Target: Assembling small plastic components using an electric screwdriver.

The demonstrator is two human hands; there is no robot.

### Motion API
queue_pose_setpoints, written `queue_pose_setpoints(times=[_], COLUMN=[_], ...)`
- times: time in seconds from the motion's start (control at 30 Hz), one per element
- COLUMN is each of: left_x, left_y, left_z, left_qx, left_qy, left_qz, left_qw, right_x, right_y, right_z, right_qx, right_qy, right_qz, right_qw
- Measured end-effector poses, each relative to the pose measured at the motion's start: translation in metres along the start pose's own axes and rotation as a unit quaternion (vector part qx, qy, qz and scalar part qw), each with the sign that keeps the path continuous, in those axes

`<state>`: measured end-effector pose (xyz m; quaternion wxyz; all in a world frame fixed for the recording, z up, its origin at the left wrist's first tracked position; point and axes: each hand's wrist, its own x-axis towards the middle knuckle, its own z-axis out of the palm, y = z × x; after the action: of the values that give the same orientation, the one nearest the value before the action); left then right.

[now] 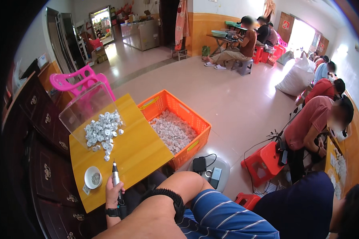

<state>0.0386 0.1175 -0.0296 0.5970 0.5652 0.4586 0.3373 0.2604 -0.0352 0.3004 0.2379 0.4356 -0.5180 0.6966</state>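
Note:
My left hand [113,192] is closed round a slim grey-and-black electric screwdriver [115,177], its thin bit pointing up and away over the yellow tabletop [133,147]. A black band [112,212] circles this wrist. Just left of the hand stands a white bowl [87,178] with small metal pieces in it, probably screws. Beyond the bit lies a heap of small round white plastic parts [101,130], some inside a clear plastic box [73,115] tipped on its side. A bare limb with a ribbed black strap [172,198] crosses the lower middle. My right hand does not show.
An orange crate [203,133] of similar pale parts stands against the table's right side. A grey stool [223,175] bears a black adapter and a small device. Dark drawers [44,159] and a pink chair [83,75] flank the table. Several people work at the right and back.

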Motion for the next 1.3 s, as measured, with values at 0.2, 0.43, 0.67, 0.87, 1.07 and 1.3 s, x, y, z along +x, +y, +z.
queue_pose_setpoints(times=[0.2, 0.43, 0.67, 0.87, 1.07, 1.3], left_x=[-0.003, -0.005, 0.002, -0.027, -0.091, -0.136], left_y=[-0.004, 0.005, -0.007, -0.046, -0.005, -0.037], left_z=[-0.003, 0.005, -0.002, -0.022, 0.003, -0.006], left_qx=[-0.007, 0.014, 0.001, -0.049, 0.010, -0.116], left_qy=[-0.003, 0.002, -0.008, 0.020, 0.005, 0.029], left_qz=[0.008, 0.005, 0.021, -0.020, 0.079, -0.002], left_qw=[1.000, 1.000, 1.000, 0.998, 0.997, 0.993], right_x=[-0.002, -0.006, -0.016, -0.033, -0.084, -0.134], right_y=[0.000, 0.018, 0.031, 0.046, 0.050, 0.088], right_z=[-0.001, 0.001, -0.009, -0.050, -0.103, -0.203], right_qx=[-0.038, -0.066, -0.105, -0.297, -0.201, -0.319], right_qy=[-0.022, 0.001, 0.032, 0.072, 0.289, 0.501], right_qz=[0.020, 0.014, 0.053, 0.126, 0.245, 0.272], right_qw=[0.999, 0.998, 0.993, 0.944, 0.903, 0.757])
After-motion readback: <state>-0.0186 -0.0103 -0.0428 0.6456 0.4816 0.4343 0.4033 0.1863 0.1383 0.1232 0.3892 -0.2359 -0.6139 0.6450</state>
